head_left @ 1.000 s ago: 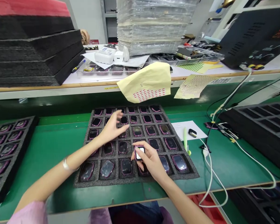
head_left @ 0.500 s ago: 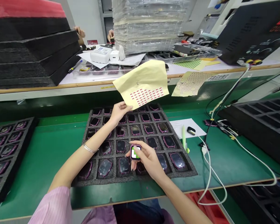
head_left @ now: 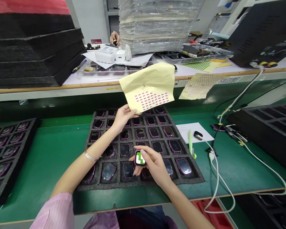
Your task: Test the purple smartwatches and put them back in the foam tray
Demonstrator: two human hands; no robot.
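Note:
My left hand [head_left: 124, 118] pinches the lower left corner of a yellow sticker sheet [head_left: 149, 82] printed with rows of small red arrows. The sheet's upper part leans against the shelf edge. In my right hand [head_left: 153, 163] is a smartwatch without a strap [head_left: 140, 158], its purple case gripped between the fingers. Its lit screen shows green and white blocks, and my thumb lies over the screen's upper right. Below both hands lies a black foam tray [head_left: 188, 182] whose compartments hold similar purple-framed watches with dark screens; my hands and left forearm hide some of them.
Another foam tray of watches [head_left: 9, 149] lies left. On the right are a white paper [head_left: 183, 128], a green pen-like tool [head_left: 190, 141], a charger puck [head_left: 198, 135] and loose white cables [head_left: 218, 178]. Stacked black foam [head_left: 35, 54] and clear trays [head_left: 154, 27] stand on the shelf, near another person's hand [head_left: 114, 37].
The view has shifted slightly. My right thumb has moved toward the screen's upper right edge, uncovering more of the green and white pattern. My left hand still holds the sheet.

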